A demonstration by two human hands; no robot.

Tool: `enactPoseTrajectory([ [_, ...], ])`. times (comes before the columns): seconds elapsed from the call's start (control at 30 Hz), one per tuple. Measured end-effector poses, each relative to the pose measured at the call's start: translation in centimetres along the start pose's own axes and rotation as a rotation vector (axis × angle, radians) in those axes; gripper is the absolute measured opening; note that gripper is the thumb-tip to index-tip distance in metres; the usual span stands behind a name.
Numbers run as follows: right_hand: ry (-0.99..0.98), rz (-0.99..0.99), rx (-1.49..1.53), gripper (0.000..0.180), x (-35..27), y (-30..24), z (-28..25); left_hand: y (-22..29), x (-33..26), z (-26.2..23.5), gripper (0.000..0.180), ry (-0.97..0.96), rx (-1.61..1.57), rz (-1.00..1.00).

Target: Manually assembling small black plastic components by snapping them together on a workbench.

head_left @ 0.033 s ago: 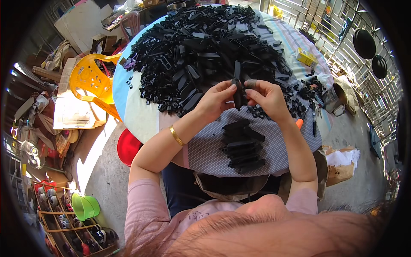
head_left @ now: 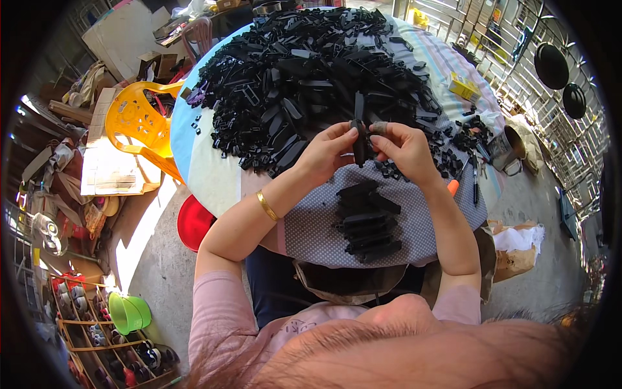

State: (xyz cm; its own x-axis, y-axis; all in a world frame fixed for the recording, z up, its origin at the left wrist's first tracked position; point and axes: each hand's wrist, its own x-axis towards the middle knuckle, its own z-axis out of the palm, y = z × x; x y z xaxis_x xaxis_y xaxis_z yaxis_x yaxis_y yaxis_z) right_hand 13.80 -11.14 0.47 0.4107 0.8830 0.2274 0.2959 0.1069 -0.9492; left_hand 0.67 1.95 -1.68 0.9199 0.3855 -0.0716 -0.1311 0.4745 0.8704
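A long, narrow black plastic part [head_left: 360, 150] is held upright over the near side of the table, in front of a big heap of black plastic parts [head_left: 304, 84]. My left hand [head_left: 326, 154] pinches it from the left between thumb and fingers. From the other side, my right hand [head_left: 409, 150] closes its thumb and forefinger at the part's right edge; any small piece between them is too small to make out. Something greyish covers my right forefinger. Nearer to me, several similar long parts lie in a stacked row [head_left: 368, 223] on the dotted cloth.
The round table [head_left: 201, 152] carries a yellow box [head_left: 463, 87], a metal mug [head_left: 512, 146] and a pen [head_left: 476, 188] at the right. A yellow plastic chair [head_left: 139, 117] and a red stool [head_left: 193, 223] stand left. An open bag [head_left: 350, 282] sits below the near edge.
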Motion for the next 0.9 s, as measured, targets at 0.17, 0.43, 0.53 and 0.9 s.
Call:
enactPoseTrajectory([
  [0.17,0.061,-0.135,-0.287,0.014,-0.3,-0.2,0.4,-0.4,0.3,-0.3,0.026,0.024,0.017,0.068],
  [0.43,0.249,-0.544,-0.661,0.016,-0.8,-1.0,1.6,-0.7,0.2,-0.2,0.028,0.056,0.064,0.112],
  [0.53,0.155,-0.592,-0.7,0.015,-0.8,-0.6,1.5,-0.8,0.2,0.1,0.028,0.036,0.092,0.157],
  [0.9,-0.07,-0.615,-0.949,0.011,-1.3,-0.1,2.3,-1.2,-0.2,0.6,0.027,0.234,0.793,0.451],
])
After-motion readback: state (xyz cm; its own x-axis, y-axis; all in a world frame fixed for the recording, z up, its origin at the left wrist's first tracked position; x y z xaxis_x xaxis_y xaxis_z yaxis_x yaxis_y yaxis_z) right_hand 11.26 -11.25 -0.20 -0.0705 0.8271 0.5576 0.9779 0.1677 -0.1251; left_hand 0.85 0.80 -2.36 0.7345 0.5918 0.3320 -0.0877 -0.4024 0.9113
